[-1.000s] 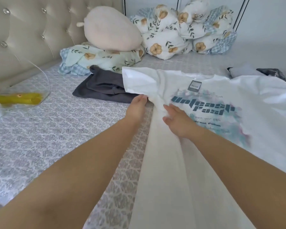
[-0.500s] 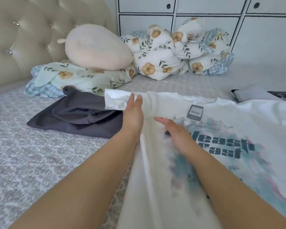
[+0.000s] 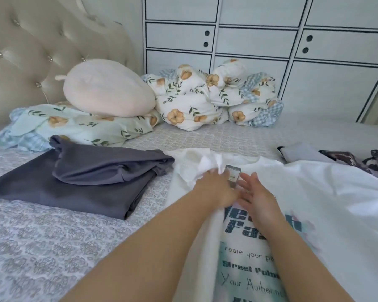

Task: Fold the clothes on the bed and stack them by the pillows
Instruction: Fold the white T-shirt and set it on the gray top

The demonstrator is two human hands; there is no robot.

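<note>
1. The bed (image 3: 52, 247) carries everything, its patterned cover bare at near left.
2. A white T-shirt (image 3: 314, 203) lies spread at near right, its sleeve bunched at the far edge.
3. Folded grey clothes (image 3: 79, 182) lie left of it, near the floral pillow (image 3: 74, 125).
4. The left hand (image 3: 214, 188) presses the sleeve, fingers blurred, seemingly flat.
5. The right hand (image 3: 258, 197) rests open on the print.
6. A tag (image 3: 232, 174) lies between the fingertips.
</note>
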